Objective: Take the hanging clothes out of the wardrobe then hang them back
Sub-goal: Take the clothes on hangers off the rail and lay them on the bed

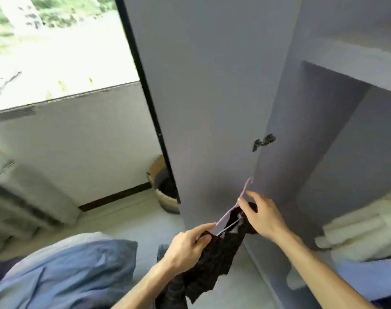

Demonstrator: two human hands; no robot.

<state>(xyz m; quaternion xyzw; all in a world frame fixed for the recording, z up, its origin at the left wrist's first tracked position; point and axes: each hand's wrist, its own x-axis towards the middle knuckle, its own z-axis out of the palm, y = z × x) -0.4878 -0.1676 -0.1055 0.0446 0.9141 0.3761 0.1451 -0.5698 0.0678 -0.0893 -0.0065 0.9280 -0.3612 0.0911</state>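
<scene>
One head-worn wide-angle view looks forward and down, facing the open pale grey flat wardrobe door (pixel 212 97) at close range. The left hand (pixel 187 244) and right hand (pixel 264 217) sit close to the lens, low centre. A bright glazed window (pixel 56 52) occupies the upper left.

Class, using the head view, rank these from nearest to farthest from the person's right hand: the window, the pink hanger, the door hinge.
1. pink hanger, carrying the dark garment, pinched by the right hand itself.
2. door hinge, above the hand on the wardrobe door.
3. window, far off at upper left, beyond the door.
</scene>
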